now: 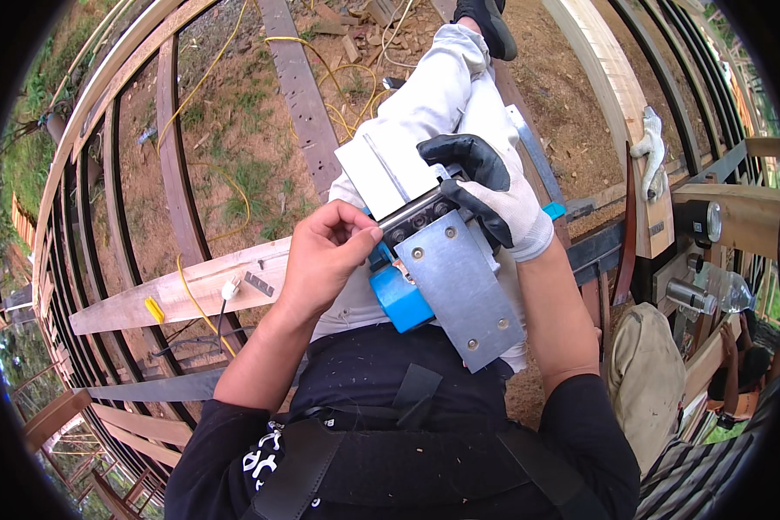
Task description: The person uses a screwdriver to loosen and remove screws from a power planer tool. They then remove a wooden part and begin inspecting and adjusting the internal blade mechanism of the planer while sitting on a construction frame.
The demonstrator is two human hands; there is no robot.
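Observation:
An electric hand planer lies upside down across my lap, its blue body partly hidden under two flat metal sole plates. Between the plates runs the dark cutter drum with bolts along it. My left hand, bare, pinches thumb and fingertips together at the drum's left end; whatever lies between them is too small to make out. In a white glove with black-coated fingers, my right hand curls around the planer's right side, thumb and forefinger near the drum's other end.
Wooden beams and dark metal bars surround me above bare ground. A yellow cord trails at left, near a white plug on a plank. On the right beam lies a loose glove. A plastic bottle and another person are farther right.

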